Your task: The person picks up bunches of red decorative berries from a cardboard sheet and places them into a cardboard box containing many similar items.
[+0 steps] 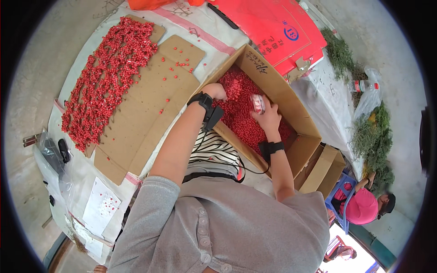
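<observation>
Loose red berries [241, 129] fill much of a long cardboard box [302, 120] in front of me. My right hand [268, 119] is inside it, its fingers wrapped round a small clear-and-white container [257, 103] with pinkish contents, just over the berries. My left hand [217, 91] reaches over the box's near left wall with its fingers curled. Beside those fingers a paler clump of berries [233, 87] stands out from the rest; whether I grip it is hidden. Black bands with a device sit on my wrists.
On the left, berry sprigs [111, 77] cover part of a flat cardboard sheet [136, 127], with loose berries scattered nearby. Red printed cardboard [277, 32] lies beyond the box. At right are green sprigs [371, 136], a plastic bottle [362, 86], a smaller carton [325, 168] and a seated person [362, 207].
</observation>
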`<act>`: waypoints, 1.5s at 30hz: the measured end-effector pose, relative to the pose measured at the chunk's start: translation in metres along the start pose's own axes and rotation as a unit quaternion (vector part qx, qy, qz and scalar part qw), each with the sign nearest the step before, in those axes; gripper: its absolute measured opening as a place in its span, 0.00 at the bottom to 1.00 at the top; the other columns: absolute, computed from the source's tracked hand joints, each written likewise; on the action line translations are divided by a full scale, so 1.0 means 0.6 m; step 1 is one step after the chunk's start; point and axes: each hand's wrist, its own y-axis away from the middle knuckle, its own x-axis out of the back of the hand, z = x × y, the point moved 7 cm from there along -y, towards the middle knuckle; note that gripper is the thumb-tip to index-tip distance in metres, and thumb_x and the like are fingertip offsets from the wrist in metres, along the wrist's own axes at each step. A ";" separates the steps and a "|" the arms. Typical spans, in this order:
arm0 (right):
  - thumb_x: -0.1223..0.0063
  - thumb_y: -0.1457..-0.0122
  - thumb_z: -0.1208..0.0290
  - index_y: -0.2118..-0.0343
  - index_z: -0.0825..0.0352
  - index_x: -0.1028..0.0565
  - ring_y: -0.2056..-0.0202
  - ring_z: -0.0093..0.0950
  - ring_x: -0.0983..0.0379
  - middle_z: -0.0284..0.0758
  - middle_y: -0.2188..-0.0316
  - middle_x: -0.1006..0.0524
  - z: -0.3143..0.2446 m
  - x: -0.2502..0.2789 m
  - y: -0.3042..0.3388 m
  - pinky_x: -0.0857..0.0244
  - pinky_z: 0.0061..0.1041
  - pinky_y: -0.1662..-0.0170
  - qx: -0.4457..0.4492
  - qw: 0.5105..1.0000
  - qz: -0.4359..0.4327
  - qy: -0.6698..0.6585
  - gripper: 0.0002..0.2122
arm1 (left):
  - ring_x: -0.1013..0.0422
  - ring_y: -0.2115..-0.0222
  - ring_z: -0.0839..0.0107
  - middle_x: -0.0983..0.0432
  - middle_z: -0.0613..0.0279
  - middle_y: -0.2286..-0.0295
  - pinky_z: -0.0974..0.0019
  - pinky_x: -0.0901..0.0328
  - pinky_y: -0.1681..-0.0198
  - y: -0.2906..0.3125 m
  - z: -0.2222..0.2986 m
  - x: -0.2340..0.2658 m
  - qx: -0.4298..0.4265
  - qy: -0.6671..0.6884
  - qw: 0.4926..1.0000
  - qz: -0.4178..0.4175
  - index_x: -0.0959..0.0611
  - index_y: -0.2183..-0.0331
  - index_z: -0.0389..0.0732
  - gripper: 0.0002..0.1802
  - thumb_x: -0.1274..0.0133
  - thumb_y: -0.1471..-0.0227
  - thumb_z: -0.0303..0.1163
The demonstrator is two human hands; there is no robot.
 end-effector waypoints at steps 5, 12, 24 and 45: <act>0.47 0.71 0.53 0.59 0.57 0.39 0.59 0.37 0.41 0.46 0.63 0.38 0.136 -0.153 0.004 0.49 0.40 0.59 -0.103 0.975 -0.194 -0.025 0.31 | 0.33 0.75 0.61 0.31 0.50 0.75 0.65 0.37 0.75 -0.010 -0.005 0.001 -0.006 -0.013 1.000 0.020 0.27 0.71 0.32 0.20 0.52 0.63 0.40; 0.46 0.71 0.57 0.62 0.75 0.39 0.66 0.29 0.36 0.42 0.69 0.32 0.142 -0.225 0.037 0.43 0.22 0.64 -0.141 0.890 -0.357 -0.245 0.33 | 0.33 0.81 0.72 0.32 0.60 0.83 0.71 0.36 0.78 -0.005 0.031 -0.001 -0.116 0.115 0.987 -0.007 0.28 0.80 0.35 0.11 0.51 0.62 0.34; 0.48 0.63 0.63 0.65 0.70 0.39 0.81 0.23 0.36 0.33 0.82 0.33 0.155 -0.275 0.036 0.41 0.22 0.79 -0.148 0.862 -0.377 -0.304 0.23 | 0.34 0.84 0.78 0.31 0.64 0.86 0.77 0.41 0.82 0.174 0.064 0.048 -0.308 0.179 0.918 0.174 0.28 0.82 0.36 0.08 0.49 0.65 0.31; 0.54 0.60 0.58 0.63 0.71 0.41 0.77 0.28 0.33 0.38 0.74 0.32 0.167 -0.322 0.017 0.38 0.24 0.79 -0.083 0.886 -0.416 -0.186 0.25 | 0.38 0.86 0.80 0.34 0.66 0.85 0.80 0.42 0.83 0.499 -0.685 -0.167 0.056 0.610 0.485 0.624 0.30 0.80 0.32 0.09 0.52 0.62 0.30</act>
